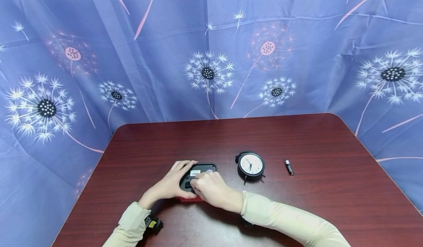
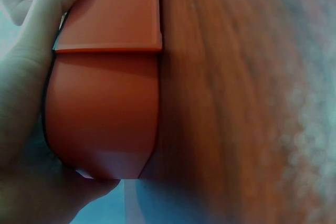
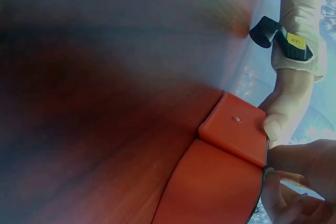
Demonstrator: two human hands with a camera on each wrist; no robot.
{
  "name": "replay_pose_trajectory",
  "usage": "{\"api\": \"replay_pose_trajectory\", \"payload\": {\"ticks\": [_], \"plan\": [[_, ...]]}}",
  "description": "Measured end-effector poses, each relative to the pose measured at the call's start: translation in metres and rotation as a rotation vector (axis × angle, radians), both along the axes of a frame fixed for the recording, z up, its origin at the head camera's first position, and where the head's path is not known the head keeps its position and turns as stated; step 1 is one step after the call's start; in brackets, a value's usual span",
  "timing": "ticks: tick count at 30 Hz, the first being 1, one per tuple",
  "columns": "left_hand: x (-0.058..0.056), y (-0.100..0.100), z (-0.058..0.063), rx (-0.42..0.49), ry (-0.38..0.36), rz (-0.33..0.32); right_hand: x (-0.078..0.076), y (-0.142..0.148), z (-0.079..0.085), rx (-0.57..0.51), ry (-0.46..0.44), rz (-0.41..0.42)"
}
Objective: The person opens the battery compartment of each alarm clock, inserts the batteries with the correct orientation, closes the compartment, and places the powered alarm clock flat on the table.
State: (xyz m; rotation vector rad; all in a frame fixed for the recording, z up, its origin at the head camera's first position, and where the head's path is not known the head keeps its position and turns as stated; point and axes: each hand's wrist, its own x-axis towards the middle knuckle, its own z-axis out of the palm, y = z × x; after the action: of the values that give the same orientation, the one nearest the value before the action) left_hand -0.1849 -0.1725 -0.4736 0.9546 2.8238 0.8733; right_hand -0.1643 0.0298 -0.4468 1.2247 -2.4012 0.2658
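A red-bodied device [image 2: 105,114] with a black back [image 1: 207,167] lies back up on the table; its back bears a white barcode label [image 1: 195,173]. My left hand [image 1: 170,181] grips it from the left, with fingers along the far edge and thumb at the near edge. Over the right part of the back is my right hand [image 1: 214,191], fingers bent and tips at a dark recess. Whether those fingertips pinch anything is hidden. In the right wrist view, the red side [image 3: 215,182] shows a small metal stud on a raised panel.
To the right stands a black round alarm clock [image 1: 251,165] with a white dial. Farther right a small black-and-silver battery [image 1: 289,167] lies on the reddish-brown table [image 1: 314,136]. A blue dandelion-print curtain [image 1: 165,56] hangs behind the table's far edge.
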Motion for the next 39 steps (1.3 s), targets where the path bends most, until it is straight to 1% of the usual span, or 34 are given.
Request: {"api": "replay_pose_trajectory", "payload": {"ticks": [4, 10, 12, 16, 19, 22, 27, 29, 31, 35, 37, 39], "plan": [[0.000, 0.001, 0.001, 0.007, 0.021, -0.006, 0.000, 0.000, 0.000, 0.003, 0.011, 0.002], [0.000, 0.001, 0.002, 0.000, -0.023, 0.007, 0.001, -0.003, 0.000, 0.020, 0.018, -0.027], [0.000, 0.001, 0.002, 0.000, -0.028, 0.008, 0.002, -0.004, 0.001, 0.034, 0.017, -0.041], [0.000, 0.002, 0.004, 0.000, -0.013, 0.004, 0.003, -0.007, 0.004, 0.073, 0.019, -0.085], [0.000, 0.002, 0.005, -0.006, -0.010, 0.005, 0.003, -0.008, 0.005, 0.064, 0.003, -0.116], [0.000, 0.001, 0.005, -0.008, -0.018, 0.004, -0.001, -0.009, 0.005, 0.025, -0.080, -0.137], [-0.001, -0.001, 0.002, 0.020, -0.037, 0.004, -0.009, -0.007, 0.006, -0.037, -0.325, -0.168], [-0.002, -0.001, 0.000, 0.019, -0.043, 0.008, -0.011, -0.005, 0.007, -0.056, -0.393, -0.168], [-0.002, -0.001, -0.001, 0.011, -0.041, 0.013, -0.012, -0.004, 0.007, -0.077, -0.438, -0.157], [-0.002, -0.001, -0.002, -0.001, -0.032, 0.016, -0.014, 0.000, 0.006, -0.110, -0.470, -0.135], [-0.002, 0.000, -0.001, -0.006, -0.035, 0.012, -0.014, 0.002, 0.005, -0.121, -0.488, -0.131], [-0.002, -0.001, 0.000, -0.017, -0.060, 0.010, -0.015, 0.004, 0.006, -0.121, -0.510, -0.133]]}}
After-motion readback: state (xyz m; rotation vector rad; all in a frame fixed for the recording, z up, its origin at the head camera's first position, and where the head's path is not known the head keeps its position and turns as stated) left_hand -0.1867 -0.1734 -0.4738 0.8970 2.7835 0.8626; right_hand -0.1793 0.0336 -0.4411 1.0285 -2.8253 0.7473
